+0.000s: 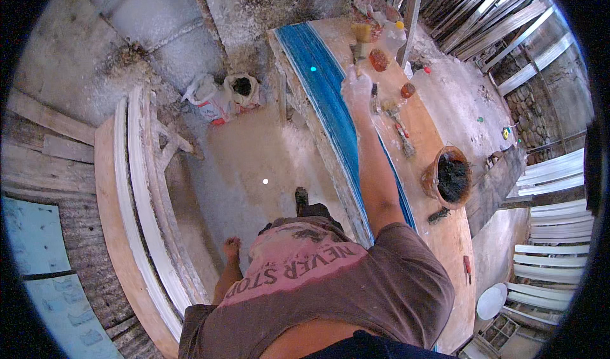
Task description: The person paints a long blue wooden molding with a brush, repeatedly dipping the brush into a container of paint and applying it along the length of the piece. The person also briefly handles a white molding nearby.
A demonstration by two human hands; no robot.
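A long wooden table (438, 130) is running up the person's right side, and along its left part the blue panel (330, 82) is lying lengthwise. Blue is covering nearly all of the panel's visible face, with darker streaks running along it, so the coating is seemingly well advanced; the pale left edge is showing no blue, and whether the streaked finish is needing more, I cannot tell. An orange-brown bucket (430, 182) of dark material is standing farther right. The right hand (357, 87) is reaching over the panel's right edge, apparently clasping the handle of a wide, tan-bristled brush (363, 33). The left hand (232, 247) is hanging well apart from the table, holding nothing visible; its finger curl is too small to judge. Two amber jars (379, 60) are sitting beside the panel.
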